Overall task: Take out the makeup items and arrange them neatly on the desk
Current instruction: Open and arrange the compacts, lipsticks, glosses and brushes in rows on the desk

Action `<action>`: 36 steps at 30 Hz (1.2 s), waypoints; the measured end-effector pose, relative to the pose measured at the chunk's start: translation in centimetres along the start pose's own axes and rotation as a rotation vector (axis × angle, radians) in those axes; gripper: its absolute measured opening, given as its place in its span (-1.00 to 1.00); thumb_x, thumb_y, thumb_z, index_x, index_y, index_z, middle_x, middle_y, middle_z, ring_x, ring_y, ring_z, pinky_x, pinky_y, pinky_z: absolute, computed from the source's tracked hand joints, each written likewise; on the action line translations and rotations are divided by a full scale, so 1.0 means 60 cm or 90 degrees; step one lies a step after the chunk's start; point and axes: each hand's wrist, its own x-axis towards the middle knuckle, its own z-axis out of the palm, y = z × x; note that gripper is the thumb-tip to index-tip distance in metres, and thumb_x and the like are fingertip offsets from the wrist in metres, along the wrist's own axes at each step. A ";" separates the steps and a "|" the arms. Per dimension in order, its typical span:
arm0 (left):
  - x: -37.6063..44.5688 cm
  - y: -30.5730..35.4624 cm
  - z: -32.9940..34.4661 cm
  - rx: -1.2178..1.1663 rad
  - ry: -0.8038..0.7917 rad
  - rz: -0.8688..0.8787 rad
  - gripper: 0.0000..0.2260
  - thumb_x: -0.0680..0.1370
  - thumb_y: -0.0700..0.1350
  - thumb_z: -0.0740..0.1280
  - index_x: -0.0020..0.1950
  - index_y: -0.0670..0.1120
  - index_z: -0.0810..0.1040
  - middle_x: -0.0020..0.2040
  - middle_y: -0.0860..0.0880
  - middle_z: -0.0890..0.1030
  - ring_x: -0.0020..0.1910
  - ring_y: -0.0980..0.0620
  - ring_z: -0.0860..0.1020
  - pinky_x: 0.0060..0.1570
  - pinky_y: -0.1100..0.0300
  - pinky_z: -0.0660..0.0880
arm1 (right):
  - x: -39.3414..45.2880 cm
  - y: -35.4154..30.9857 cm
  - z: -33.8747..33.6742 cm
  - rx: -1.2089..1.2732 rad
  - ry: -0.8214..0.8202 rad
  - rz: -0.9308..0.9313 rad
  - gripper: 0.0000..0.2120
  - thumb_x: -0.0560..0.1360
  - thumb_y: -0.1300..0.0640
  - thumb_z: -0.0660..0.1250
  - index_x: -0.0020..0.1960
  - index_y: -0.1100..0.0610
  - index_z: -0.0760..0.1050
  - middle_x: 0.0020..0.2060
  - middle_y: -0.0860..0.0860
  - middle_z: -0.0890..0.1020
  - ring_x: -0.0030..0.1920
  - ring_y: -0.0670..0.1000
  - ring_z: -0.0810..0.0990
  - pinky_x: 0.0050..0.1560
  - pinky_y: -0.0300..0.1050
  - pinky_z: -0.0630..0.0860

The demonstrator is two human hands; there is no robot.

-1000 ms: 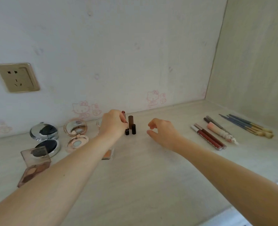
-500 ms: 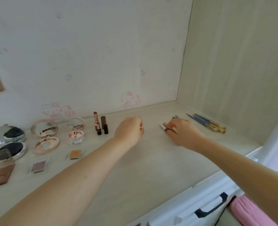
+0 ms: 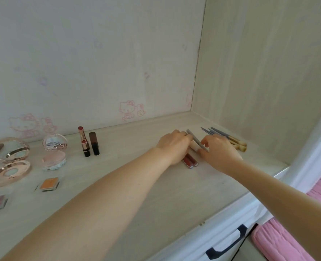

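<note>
I am reaching both arms out across the worktop point(image 3: 155, 194) toward the cluster of slim makeup sticks at about one o'clock. My left hand point(image 3: 174, 143) is lying knuckles-up over the two dark red lip gloss tubes point(image 3: 190, 162), fingers curled down onto the pale concealer tube point(image 3: 193, 146) (how tight that grip is, I cannot tell). My right hand point(image 3: 219, 149) is pinching the grey pencil point(image 3: 194, 138), which is lying slantwise over the concealer tube. The blue-handled brushes point(image 3: 227, 137) are lying just past my right hand at two o'clock; the upright lipsticks point(image 3: 89, 143) are standing at eleven, with the open compacts point(image 3: 31, 157) at nine. Half a second ago my left hand was hovering well short of the sticks; now it is meeting the right one over them.
</note>
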 end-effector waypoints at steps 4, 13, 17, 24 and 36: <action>0.026 0.001 0.009 -0.007 -0.062 0.003 -0.73 0.59 -0.20 0.13 0.27 -0.04 0.44 0.22 -0.05 0.50 0.23 -0.11 0.43 0.04 0.04 0.44 | 0.007 0.003 0.012 -0.007 -0.010 0.027 -0.66 0.55 -0.10 0.19 0.10 0.14 0.52 0.01 0.10 0.54 0.09 0.15 0.49 -0.08 -0.04 0.47; 0.039 0.008 0.004 -0.037 -0.120 0.006 -0.76 0.57 -0.21 0.16 0.18 -0.08 0.51 0.16 -0.07 0.53 0.06 -0.11 0.56 0.04 0.00 0.50 | 0.012 -0.002 0.021 -0.023 -0.001 0.061 -0.69 0.59 -0.05 0.15 0.08 0.16 0.52 0.02 0.10 0.54 0.06 0.13 0.50 -0.04 -0.01 0.51; 0.035 0.005 -0.002 -0.002 -0.074 0.032 -0.81 0.55 -0.21 0.20 0.13 -0.12 0.50 0.08 -0.11 0.51 0.05 -0.15 0.52 -0.02 -0.05 0.50 | 0.013 -0.002 0.017 -0.036 0.013 0.050 -0.71 0.62 0.00 0.15 0.13 0.18 0.51 0.07 0.12 0.54 0.17 0.15 0.46 0.07 -0.02 0.48; 0.000 -0.019 -0.045 0.057 0.112 0.096 -0.80 0.58 -0.07 0.24 0.15 -0.13 0.48 0.10 -0.07 0.55 0.11 -0.11 0.46 0.03 0.08 0.39 | 0.004 -0.039 -0.021 0.124 0.036 0.028 -0.77 0.60 0.04 0.19 0.11 0.16 0.50 0.02 0.10 0.51 0.08 0.12 0.47 0.05 -0.07 0.37; -0.193 -0.110 -0.153 0.037 0.163 0.092 -0.80 0.58 -0.01 0.30 0.07 -0.14 0.47 -0.01 -0.03 0.53 -0.02 -0.03 0.50 -0.18 0.04 0.48 | -0.053 -0.195 -0.073 0.371 -0.048 -0.072 -0.94 0.56 0.07 0.27 -0.08 -0.01 0.50 -0.24 -0.14 0.63 -0.20 -0.08 0.57 -0.25 -0.21 0.48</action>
